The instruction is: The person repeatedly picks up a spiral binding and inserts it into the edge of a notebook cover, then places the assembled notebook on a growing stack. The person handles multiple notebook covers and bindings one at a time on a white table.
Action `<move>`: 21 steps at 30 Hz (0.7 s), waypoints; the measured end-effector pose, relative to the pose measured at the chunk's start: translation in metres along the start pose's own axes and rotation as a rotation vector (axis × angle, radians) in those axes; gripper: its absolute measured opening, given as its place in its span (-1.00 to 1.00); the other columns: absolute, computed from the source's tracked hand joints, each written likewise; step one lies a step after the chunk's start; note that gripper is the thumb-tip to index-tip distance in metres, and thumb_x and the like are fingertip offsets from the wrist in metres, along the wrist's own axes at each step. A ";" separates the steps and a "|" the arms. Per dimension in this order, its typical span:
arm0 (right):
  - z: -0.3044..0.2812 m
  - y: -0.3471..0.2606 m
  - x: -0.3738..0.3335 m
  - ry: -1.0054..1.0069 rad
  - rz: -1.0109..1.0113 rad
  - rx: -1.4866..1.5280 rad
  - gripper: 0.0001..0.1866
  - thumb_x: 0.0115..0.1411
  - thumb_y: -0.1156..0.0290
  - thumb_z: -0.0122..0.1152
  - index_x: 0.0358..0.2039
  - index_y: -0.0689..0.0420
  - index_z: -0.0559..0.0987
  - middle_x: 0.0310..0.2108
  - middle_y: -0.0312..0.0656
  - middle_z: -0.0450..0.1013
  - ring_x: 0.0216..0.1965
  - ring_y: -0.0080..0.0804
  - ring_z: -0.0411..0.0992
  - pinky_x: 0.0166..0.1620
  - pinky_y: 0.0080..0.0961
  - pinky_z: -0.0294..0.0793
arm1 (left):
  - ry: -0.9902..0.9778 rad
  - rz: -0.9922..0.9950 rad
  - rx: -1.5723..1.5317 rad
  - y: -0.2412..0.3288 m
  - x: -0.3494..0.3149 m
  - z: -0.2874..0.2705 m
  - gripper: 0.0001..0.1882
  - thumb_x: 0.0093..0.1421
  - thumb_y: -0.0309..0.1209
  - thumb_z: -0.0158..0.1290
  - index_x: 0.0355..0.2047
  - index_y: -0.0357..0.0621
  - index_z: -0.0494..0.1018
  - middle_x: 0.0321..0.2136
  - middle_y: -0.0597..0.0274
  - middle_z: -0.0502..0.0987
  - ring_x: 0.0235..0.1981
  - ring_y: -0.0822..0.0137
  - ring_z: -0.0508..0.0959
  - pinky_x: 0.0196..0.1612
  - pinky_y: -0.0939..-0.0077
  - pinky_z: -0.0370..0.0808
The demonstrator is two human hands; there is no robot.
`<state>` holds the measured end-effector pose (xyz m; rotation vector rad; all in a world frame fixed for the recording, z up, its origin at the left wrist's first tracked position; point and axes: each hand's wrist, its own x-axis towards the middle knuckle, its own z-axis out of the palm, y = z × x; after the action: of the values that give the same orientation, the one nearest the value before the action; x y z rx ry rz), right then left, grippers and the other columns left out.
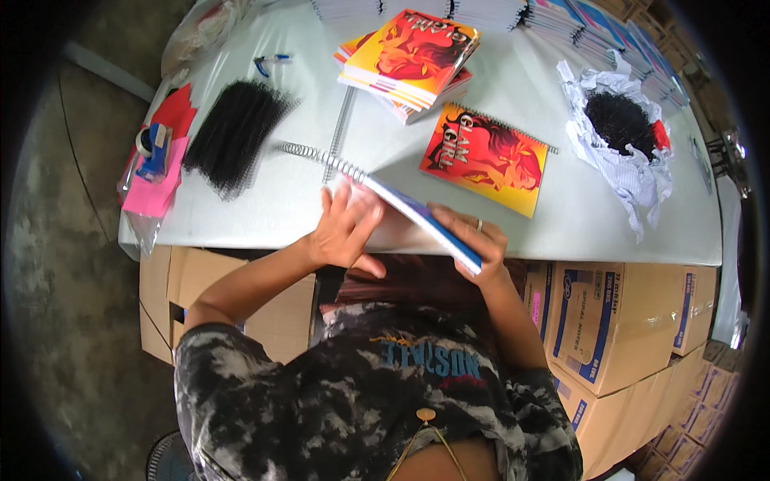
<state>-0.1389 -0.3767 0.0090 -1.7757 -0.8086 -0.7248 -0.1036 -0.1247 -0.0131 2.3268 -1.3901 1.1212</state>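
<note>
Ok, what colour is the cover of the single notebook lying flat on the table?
The notebook has an orange-yellow cover with a red design; head view.

Layout on the table (pixel 561 232): a notebook (pixel 421 216) stood at the near edge between the left hand (pixel 345 232) and right hand (pixel 473 240). A coil pile (pixel 237 132) lay to its left, a single notebook (pixel 485 156) behind it to the right, and a notebook stack (pixel 413 60) farther back.

- Brown cardboard cartons (pixel 609 325) with blue and white printed panels, stacked under the table's right end.
- Plain brown cartons (pixel 241 301) under the table's left end.
- Pink flat packet (pixel 156 186) in clear wrap at the table's left edge.
</note>
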 end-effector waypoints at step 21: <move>0.009 -0.013 0.001 -0.064 0.050 0.059 -0.61 -0.09 0.54 0.26 -0.16 0.25 0.52 -0.24 -0.02 0.49 -0.22 -0.20 0.51 -0.18 -0.43 0.50 | 0.501 -0.244 -0.206 -0.070 -0.013 0.032 0.13 0.00 0.41 -0.35 0.14 -0.55 -0.06 0.19 -0.41 -0.19 0.25 -0.27 -0.26 0.17 -0.15 -0.53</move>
<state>-0.1474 -0.3642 0.0142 -1.7677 -0.8172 -0.6076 -0.0340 -0.0951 -0.0308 1.8379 -0.9599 1.2944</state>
